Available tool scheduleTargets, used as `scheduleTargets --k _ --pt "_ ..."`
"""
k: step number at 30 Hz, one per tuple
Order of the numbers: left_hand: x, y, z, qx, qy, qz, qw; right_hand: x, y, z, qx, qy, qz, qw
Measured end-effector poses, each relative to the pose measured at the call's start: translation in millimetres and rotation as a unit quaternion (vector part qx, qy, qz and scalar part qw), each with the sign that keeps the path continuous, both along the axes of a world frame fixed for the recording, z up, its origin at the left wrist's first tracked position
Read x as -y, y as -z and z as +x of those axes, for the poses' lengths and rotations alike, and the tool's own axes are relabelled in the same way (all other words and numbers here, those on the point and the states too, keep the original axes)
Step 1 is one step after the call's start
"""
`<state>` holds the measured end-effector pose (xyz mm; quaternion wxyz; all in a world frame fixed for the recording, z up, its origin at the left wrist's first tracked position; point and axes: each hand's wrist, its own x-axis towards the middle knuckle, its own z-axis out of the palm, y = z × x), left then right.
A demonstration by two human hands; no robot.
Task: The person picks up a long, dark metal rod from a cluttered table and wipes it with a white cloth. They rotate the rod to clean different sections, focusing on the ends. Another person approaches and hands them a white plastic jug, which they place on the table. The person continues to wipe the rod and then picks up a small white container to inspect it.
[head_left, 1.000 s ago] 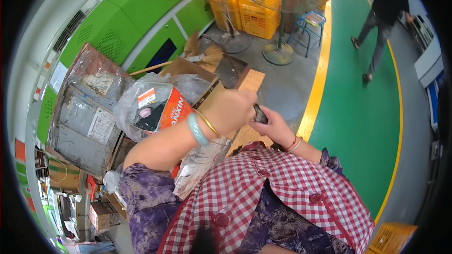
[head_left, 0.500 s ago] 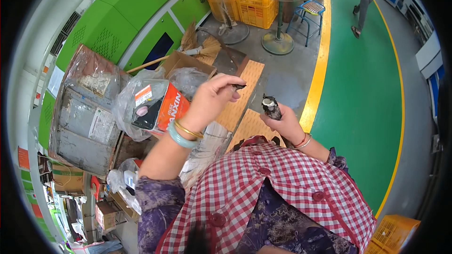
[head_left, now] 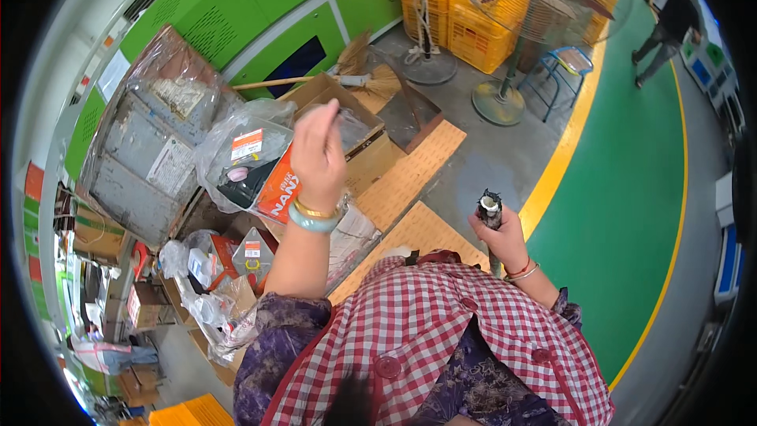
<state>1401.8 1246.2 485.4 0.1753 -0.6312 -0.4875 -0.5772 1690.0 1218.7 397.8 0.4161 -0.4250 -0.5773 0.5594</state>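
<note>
My right hand [head_left: 508, 238] is closed around a dark, ragged-skinned rod [head_left: 490, 219]. The rod stands roughly upright, with a pale ring and a dark hollow at its upper end. Its lower part shows beneath my fist, near the checked apron. Farther left, my left hand [head_left: 318, 154] is raised beside an open cardboard box [head_left: 377, 159] and an orange-and-black carton [head_left: 277, 188]. Its fingers are curled and pressed together, pointing away from me. Their tips are partly hidden, so what they hold, if anything, does not show.
Wooden boards [head_left: 430, 241] lie in front of me. Clear plastic bags [head_left: 236, 138] cover the carton. A grey metal case [head_left: 142, 162] leans at the left. Beyond are brooms [head_left: 382, 83], a standing fan [head_left: 501, 102], a stool [head_left: 564, 63] and yellow crates [head_left: 481, 31]. A person walks at the far right.
My left hand has moved left, away from the rod, and the small dark scrap it pinched no longer shows. The rod is still in my right hand. The view has shifted.
</note>
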Motion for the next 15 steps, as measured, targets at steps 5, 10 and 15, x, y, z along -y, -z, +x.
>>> scheduleTargets --k 5,10,15 --pt "-97 82 -130 -0.072 -0.207 -0.260 0.940 -69 -19 -34 0.007 -0.068 0.010 0.998" --pt "-154 68 -107 0.079 -0.021 -0.289 0.954 -149 -37 -48 0.010 -0.166 0.029 0.986" --pt "-123 -23 -2 0.087 0.307 -0.393 0.863 -200 -35 -74 0.019 -0.208 0.106 0.972"
